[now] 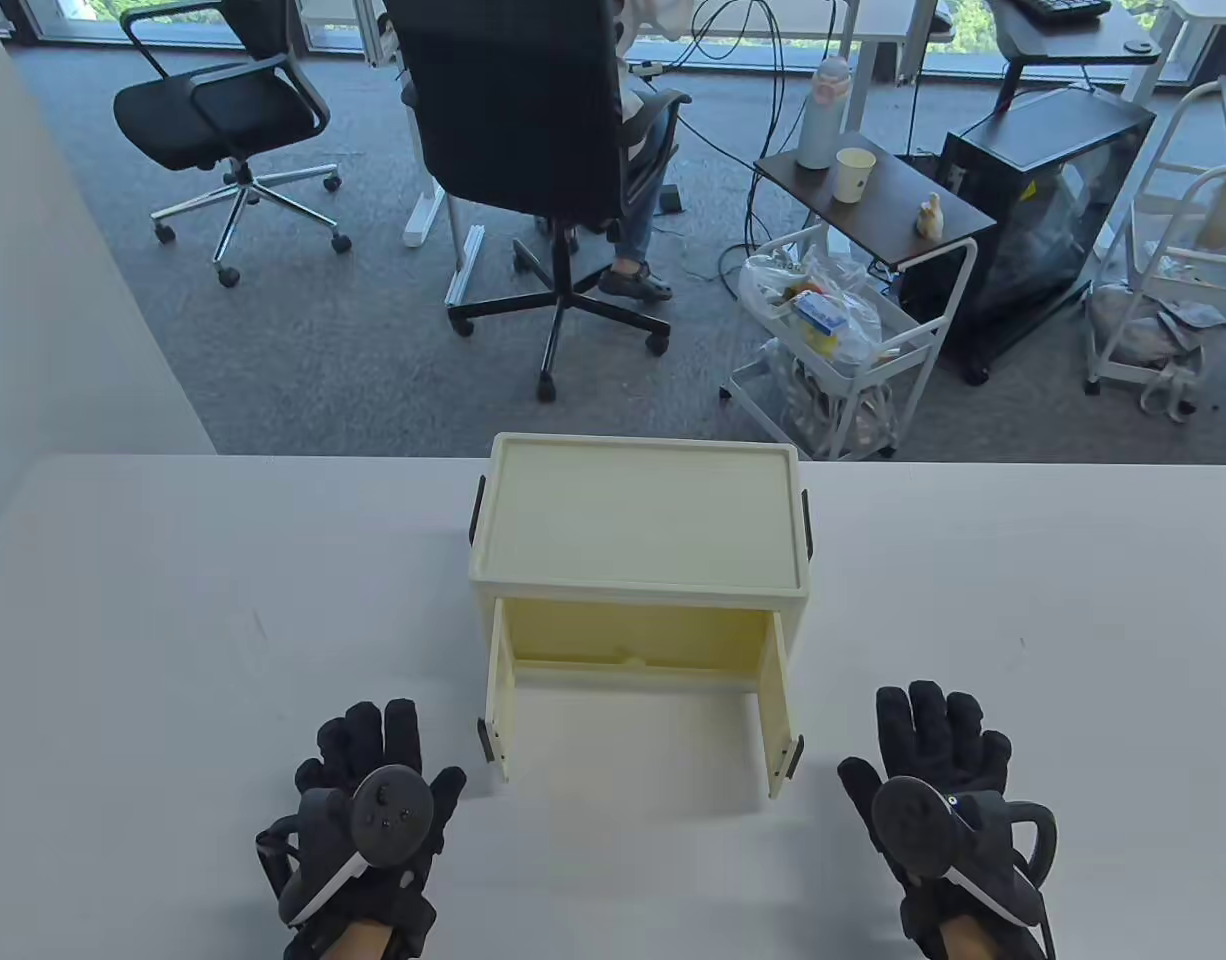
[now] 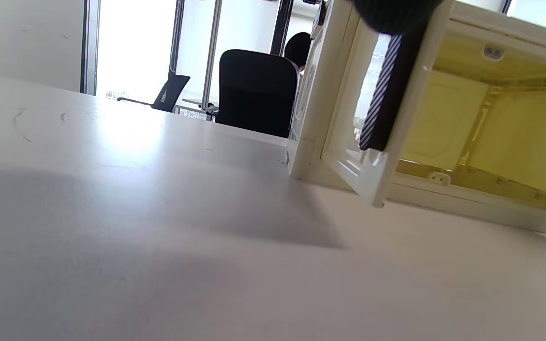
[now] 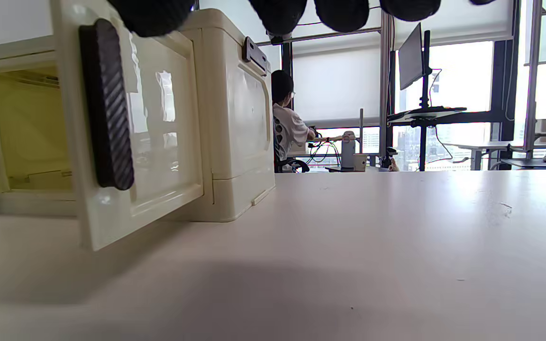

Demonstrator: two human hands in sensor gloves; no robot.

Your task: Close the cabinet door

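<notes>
Table [image 1: 173,620]: white, carrying the cabinet [image 1: 638,520] at its centre, toward the far edge. The cabinet's long axis runs left to right; its open front faces the person.

Doors: two, both swung fully out toward the person, standing roughly square to the cabinet front. The left door [image 1: 500,700] hangs at the cabinet's left corner, the right door [image 1: 778,705] at its right corner. Each carries a dark ribbed handle at its free edge, left handle [image 1: 484,741] and right handle [image 1: 796,757]. The right handle shows plainly in the right wrist view [image 3: 107,104].

Left hand [image 1: 368,810]: palm down, just left of the left door's free edge, fingers loosely together, holding nothing and touching no door.

Right hand [image 1: 938,790]: palm down, just right of the right door's free edge, fingers slightly spread, holding nothing, apart from the door.

Step in hand, as judged: nothing closed yet. Each hand would best press flat on its door's outer face near the handle, far from the hinge, and sweep inward toward the cabinet's midline. Pushing gently should keep the light cabinet from sliding on the table.
</notes>
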